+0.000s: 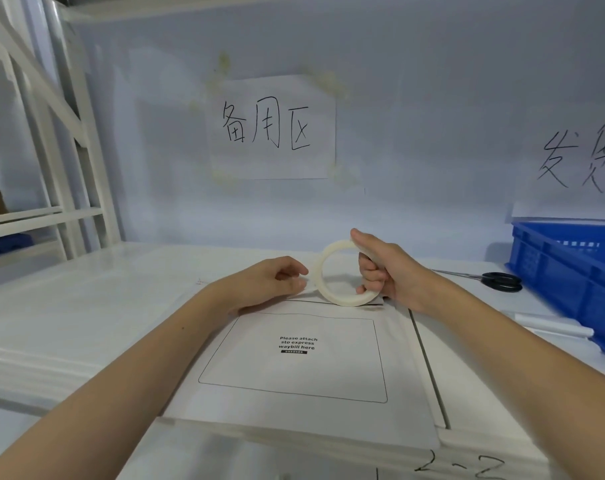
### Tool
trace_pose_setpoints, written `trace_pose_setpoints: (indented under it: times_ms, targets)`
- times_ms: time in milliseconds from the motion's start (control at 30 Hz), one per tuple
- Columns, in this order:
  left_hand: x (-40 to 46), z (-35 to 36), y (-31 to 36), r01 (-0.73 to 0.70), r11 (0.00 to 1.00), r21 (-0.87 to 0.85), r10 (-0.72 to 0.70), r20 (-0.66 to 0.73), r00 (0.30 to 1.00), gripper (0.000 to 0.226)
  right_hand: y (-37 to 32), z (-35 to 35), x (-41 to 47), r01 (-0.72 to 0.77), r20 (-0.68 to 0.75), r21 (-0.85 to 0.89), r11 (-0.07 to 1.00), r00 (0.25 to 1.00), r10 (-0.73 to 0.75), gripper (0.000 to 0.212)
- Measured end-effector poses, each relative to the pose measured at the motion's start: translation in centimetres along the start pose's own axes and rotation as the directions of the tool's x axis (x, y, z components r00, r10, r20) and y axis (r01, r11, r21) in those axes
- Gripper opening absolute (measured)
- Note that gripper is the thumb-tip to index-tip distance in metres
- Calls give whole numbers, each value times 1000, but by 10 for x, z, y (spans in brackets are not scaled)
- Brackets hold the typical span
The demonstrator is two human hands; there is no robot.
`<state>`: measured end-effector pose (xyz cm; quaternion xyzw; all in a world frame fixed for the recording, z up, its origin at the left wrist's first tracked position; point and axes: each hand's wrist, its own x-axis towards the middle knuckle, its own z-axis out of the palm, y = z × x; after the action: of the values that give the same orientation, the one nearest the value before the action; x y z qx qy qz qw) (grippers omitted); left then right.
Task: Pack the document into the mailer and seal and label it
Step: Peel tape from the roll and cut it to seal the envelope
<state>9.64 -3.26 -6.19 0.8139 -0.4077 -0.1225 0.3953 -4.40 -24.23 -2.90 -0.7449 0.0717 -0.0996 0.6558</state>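
A white mailer point(294, 368) lies flat on the white table in front of me, its printed waybill box facing up. My right hand point(384, 268) grips a white roll of tape point(323, 268), held upright on its edge at the mailer's far end. The thumb sits on top of the roll and the fingers curl through its hole. My left hand point(277, 280) rests on the mailer's far left corner, its thumb and forefinger pinching at the tape's loose end beside the roll. The document is not visible.
Black-handled scissors point(495, 280) lie on the table to the right, beside a blue plastic crate point(571, 282). A white marker point(553, 327) lies in front of the crate. White shelving point(52, 188) stands at the left. Paper signs hang on the back wall.
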Motion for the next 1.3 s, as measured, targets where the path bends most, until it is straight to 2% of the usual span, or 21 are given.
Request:
trace_pose_setpoints:
  times_ms: [100,367,600,1067,1300]
  targets:
    - [-1,1,0,0,1000,29,1,-11,1000,42,-5,0,0,-20,28,36,999,999,19,58]
    - [2,6,2,10,990,139,-10,1,1000,29,-13,3,-6,28,-15,-58,998,999,-29,42]
    - [5,9,8,8,958,288,-16,23,1000,42,-18,1,-9,61,-31,-209,976,997,-69,44]
    - [2,11,15,52,949,312,-66,33,997,46,-31,-33,-18,69,-78,-491,869,989,-123,52]
    - [-1,9,21,116,957,266,-138,66,988,47,-20,-43,-13,62,-98,-406,912,989,-111,50]
